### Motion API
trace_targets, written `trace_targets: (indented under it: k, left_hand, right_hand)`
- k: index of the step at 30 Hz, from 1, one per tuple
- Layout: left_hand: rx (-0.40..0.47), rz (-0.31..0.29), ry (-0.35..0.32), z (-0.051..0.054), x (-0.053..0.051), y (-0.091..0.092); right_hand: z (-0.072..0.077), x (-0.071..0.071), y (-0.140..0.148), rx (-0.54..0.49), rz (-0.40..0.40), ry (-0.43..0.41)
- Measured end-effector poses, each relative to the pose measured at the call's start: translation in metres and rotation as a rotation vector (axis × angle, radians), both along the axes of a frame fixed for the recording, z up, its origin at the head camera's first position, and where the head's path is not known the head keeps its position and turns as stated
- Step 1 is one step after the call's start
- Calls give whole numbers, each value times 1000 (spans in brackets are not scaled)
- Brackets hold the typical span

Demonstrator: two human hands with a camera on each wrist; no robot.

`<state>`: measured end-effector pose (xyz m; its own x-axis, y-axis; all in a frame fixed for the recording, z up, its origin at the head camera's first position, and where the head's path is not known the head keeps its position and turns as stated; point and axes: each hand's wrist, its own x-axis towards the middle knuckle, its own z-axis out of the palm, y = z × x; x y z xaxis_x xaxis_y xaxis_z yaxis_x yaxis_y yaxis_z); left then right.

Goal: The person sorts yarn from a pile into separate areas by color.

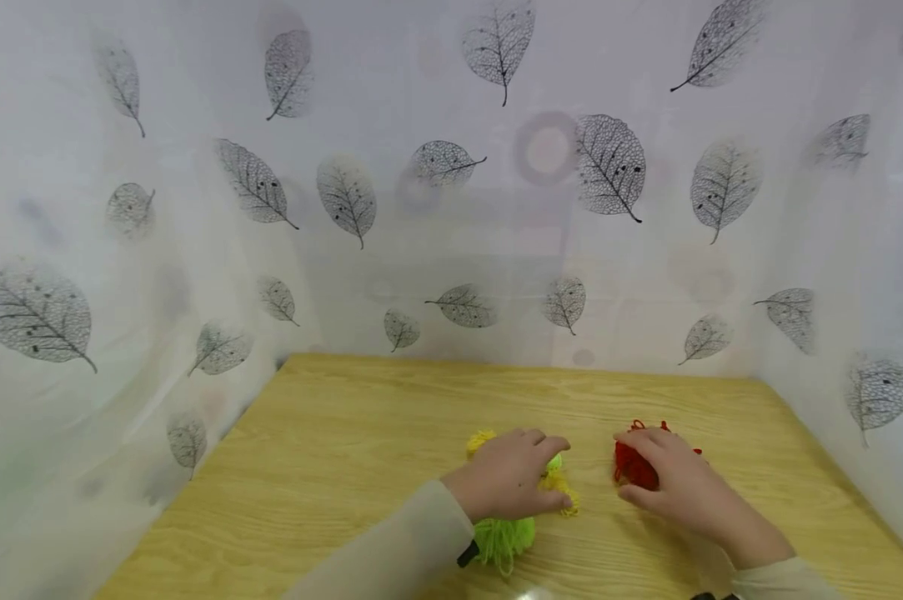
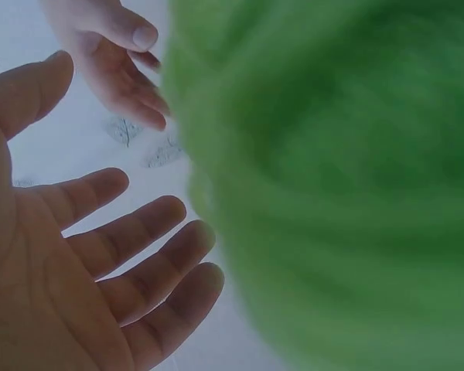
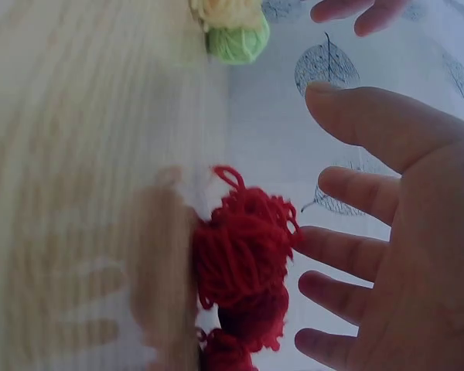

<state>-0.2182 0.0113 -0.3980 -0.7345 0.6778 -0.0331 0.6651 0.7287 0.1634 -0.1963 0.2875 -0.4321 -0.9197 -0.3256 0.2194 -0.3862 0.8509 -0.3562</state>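
Observation:
Bundles of yarn lie on the wooden table. My left hand [image 1: 507,475] is above yellow yarn [image 1: 561,485] and bright green yarn [image 1: 505,540], partly covering them. In the left wrist view the green yarn [image 2: 340,178] looms large and blurred beside the spread fingers of my left hand [image 2: 85,263], which hold nothing. My right hand [image 1: 684,487] is close beside red yarn [image 1: 635,468]. In the right wrist view several loose red clumps [image 3: 247,251] sit by its extended fingers; whether a fingertip touches them I cannot tell. Yellow and green yarn [image 3: 240,42] show farther off.
The light wood table [image 1: 346,442] runs back to a translucent curtain [image 1: 451,242] printed with dark leaves. The curtain also hangs along the left and right sides. Dark bands show at both sleeves.

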Motion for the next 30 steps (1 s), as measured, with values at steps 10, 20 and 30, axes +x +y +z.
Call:
trace_targets:
  k: [10,20,30]
  left_hand:
    - [44,41,-72,-19,9,-50]
    - [126,86,-43,-30,-14,-82]
    - [25,-8,39,-48,-58,-73]
  right_hand:
    - [-1,8,-26,2,76,13]
    - [-2,8,-56,57,159,53]
    - [-10,4,-80,158,198,-49]
